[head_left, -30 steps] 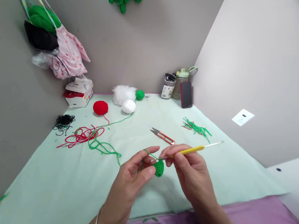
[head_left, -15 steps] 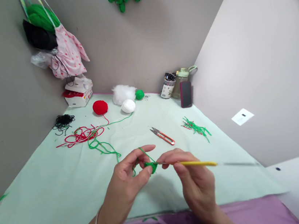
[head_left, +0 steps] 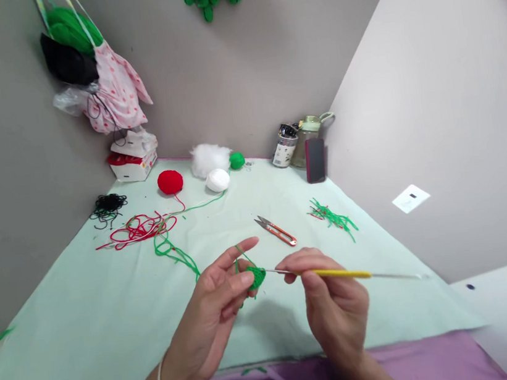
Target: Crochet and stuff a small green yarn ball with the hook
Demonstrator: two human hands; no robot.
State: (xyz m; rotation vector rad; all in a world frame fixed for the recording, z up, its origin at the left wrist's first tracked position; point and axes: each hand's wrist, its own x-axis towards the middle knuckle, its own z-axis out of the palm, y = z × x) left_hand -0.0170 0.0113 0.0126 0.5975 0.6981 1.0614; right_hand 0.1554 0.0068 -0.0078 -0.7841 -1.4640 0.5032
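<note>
Between thumb and fingers, my left hand [head_left: 221, 297] pinches a small green crochet piece [head_left: 256, 277]. Green yarn [head_left: 244, 254] runs from the piece over my raised left index finger. My right hand [head_left: 336, 303] grips a crochet hook [head_left: 346, 273] with a yellow handle, held nearly level. The hook's thin metal tip meets the right edge of the green piece; whether it sits inside a stitch I cannot tell. A slack length of green yarn [head_left: 175, 252] trails across the table behind my left hand.
Orange-handled thread snips [head_left: 277, 231] lie beyond my hands. Green yarn scraps [head_left: 333, 215] are on the right, tangled red yarn [head_left: 140, 230] on the left. Farther back are a red yarn ball [head_left: 170, 181], a white ball [head_left: 217, 180], white stuffing [head_left: 211, 158] and a phone [head_left: 316, 160].
My right hand and the hook have shifted slightly right, away from my left fingers. My left hand has turned, showing more of the green piece, and the slack green yarn has moved.
</note>
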